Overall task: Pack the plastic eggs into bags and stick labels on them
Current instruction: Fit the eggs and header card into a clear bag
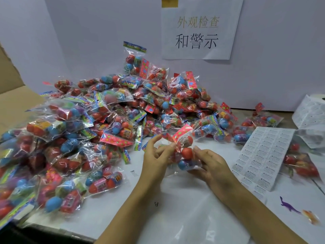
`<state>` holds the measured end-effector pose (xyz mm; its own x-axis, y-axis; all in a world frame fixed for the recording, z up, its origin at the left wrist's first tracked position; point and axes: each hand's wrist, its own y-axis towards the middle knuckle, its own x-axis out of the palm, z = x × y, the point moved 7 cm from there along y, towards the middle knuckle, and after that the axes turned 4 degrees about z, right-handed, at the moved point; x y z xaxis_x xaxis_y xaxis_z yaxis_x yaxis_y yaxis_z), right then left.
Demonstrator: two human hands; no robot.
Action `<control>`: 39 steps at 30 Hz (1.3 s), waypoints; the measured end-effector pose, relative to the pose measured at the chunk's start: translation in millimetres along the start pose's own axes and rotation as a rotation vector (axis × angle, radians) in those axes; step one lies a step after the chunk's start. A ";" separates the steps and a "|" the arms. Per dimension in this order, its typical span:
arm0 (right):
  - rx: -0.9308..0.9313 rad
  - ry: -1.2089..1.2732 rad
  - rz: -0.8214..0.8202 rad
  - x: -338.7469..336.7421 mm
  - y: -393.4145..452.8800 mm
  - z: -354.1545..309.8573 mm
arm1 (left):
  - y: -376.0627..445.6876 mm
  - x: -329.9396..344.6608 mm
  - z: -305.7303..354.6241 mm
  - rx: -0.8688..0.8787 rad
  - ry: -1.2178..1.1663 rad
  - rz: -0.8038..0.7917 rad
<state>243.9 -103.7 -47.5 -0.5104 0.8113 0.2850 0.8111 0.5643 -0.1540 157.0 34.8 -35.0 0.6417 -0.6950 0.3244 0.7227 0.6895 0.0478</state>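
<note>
both hands, left hand (156, 155) and right hand (209, 164), pinch one bag of eggs (184, 152) over the worktop (175, 217) (slippery film); it may slip, label sheet (263, 155) untouched.

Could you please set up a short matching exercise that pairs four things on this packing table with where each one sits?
Things:
1. bag of eggs
2. label sheet
3. purple toy dinosaur
4. paper sign

Places:
A. on the wall behind the pile
B. flat on the table, right of the hands
C. held between the left hand and right hand
D. near the table's front right corner, beside an orange toy

Pairs: 1-C, 2-B, 3-D, 4-A
</note>
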 end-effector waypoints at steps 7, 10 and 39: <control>-0.086 -0.153 0.059 -4.8 -5.0 -14.7 | -2.2 8.3 -7.1 -0.053 0.070 -0.150; -0.107 -0.208 0.049 -6.6 -6.9 -18.7 | -6.3 12.7 -11.0 -0.009 0.231 -0.210; -0.158 -0.204 -0.041 0.0 -9.8 -21.0 | -12.5 17.1 -23.8 -0.035 0.359 -0.380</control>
<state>241.9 -112.4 -26.1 -0.5781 0.8112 0.0884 0.8148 0.5797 0.0085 165.0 9.5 -52.5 0.3752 -0.9254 -0.0540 0.9260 0.3717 0.0657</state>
